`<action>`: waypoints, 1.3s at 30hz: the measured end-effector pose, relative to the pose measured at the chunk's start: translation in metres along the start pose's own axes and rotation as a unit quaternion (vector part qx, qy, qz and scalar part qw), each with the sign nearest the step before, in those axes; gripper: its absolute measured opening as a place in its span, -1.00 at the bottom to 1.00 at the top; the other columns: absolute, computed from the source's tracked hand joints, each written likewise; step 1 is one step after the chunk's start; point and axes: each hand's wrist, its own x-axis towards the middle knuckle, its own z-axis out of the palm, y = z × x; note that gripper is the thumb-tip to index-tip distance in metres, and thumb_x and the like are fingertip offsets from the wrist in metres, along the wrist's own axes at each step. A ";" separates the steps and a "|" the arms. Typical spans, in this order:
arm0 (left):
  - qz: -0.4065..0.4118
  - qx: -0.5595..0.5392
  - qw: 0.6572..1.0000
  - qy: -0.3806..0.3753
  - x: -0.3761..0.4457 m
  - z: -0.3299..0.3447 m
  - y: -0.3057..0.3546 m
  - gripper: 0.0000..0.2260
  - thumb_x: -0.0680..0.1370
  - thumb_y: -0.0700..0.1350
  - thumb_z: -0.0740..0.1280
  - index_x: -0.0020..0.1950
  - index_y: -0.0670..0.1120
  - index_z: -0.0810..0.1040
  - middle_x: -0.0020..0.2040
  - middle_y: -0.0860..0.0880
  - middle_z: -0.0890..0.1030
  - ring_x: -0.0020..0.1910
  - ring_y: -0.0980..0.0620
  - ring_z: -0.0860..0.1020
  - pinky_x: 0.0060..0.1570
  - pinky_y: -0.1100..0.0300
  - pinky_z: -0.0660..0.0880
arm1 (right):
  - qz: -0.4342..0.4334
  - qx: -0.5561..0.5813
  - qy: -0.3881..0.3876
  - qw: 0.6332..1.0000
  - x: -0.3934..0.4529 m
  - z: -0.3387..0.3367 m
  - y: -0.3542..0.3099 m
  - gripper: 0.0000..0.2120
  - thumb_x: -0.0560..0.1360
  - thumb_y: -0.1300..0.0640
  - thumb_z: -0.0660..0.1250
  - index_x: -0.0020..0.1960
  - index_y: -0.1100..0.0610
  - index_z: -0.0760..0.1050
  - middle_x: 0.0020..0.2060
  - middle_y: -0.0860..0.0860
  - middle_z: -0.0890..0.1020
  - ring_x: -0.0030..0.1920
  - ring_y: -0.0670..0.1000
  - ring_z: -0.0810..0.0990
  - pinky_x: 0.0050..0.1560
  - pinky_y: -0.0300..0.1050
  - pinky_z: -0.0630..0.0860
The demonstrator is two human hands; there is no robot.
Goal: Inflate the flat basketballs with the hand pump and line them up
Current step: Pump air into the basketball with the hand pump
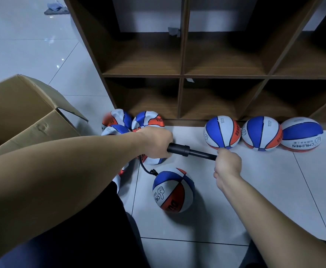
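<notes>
Hand pump (189, 150): black, cylinder lying roughly level above the floor, thinner rod drawn out to the right. Black hose (145, 169) curves down from its left end to the ball below.

Ball on hose (173, 190): blue, white and orange panels, rounded, on the floor at centre near.

Inflated balls, three, side by side in a row at far right against the shelf base: first (222, 132), second (261, 133), third (301, 134), printed "CHILDREN".

Flat balls (133, 122): same colours, crumpled, heaped at far left.
</notes>
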 end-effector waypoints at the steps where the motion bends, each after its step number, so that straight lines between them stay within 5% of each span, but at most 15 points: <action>1: 0.001 0.002 1.000 0.004 0.000 0.000 0.001 -0.74 0.62 0.10 0.36 -0.21 0.06 0.47 -0.28 0.01 0.56 -0.34 0.00 0.51 -0.36 0.14 0.43 | -0.019 -0.007 0.002 1.000 -0.003 0.006 0.001 -0.83 0.62 0.14 0.22 -0.15 0.07 0.37 -0.24 0.05 0.40 -0.36 0.04 0.30 -0.41 -0.11 0.31; 19: 0.006 -0.003 0.999 0.054 0.000 0.007 0.036 -0.76 0.65 0.12 0.30 -0.11 0.00 0.53 -0.23 -0.01 0.59 -0.26 -0.07 0.60 -0.30 0.08 0.53 | -0.073 -0.045 0.001 0.996 -0.038 0.037 -0.001 -0.82 0.58 0.18 0.17 -0.20 0.12 0.41 -0.33 0.05 0.45 -0.37 0.10 0.36 -0.28 -0.06 0.31; 25: 0.010 0.003 0.999 0.052 -0.001 0.002 0.032 -0.74 0.65 0.16 0.31 -0.15 0.04 0.47 -0.24 0.00 0.58 -0.28 -0.04 0.58 -0.36 0.12 0.43 | -0.098 -0.078 -0.033 0.992 -0.033 0.034 -0.004 -0.77 0.59 0.20 0.20 -0.24 0.11 0.36 -0.31 0.06 0.41 -0.33 0.08 0.32 -0.25 -0.01 0.28; 33: 0.007 -0.017 0.999 0.031 0.002 0.002 0.019 -0.75 0.62 0.18 0.35 -0.15 0.05 0.51 -0.24 0.02 0.59 -0.28 -0.03 0.59 -0.32 0.09 0.53 | -0.065 -0.076 -0.035 0.994 -0.011 0.010 -0.011 -0.96 0.54 0.15 0.27 -0.07 0.07 0.41 -0.31 0.03 0.30 -0.36 0.06 0.19 -0.50 -0.19 0.13; 39: -0.026 -0.027 0.999 0.027 -0.001 0.001 -0.008 -0.74 0.59 0.19 0.34 -0.12 0.03 0.61 -0.27 0.00 0.62 -0.30 -0.06 0.62 -0.32 0.06 0.54 | -0.042 -0.059 0.009 0.997 0.007 -0.023 -0.025 -0.83 0.43 0.16 0.26 -0.15 0.01 0.25 -0.33 0.01 0.20 -0.34 0.04 0.10 -0.43 -0.13 0.07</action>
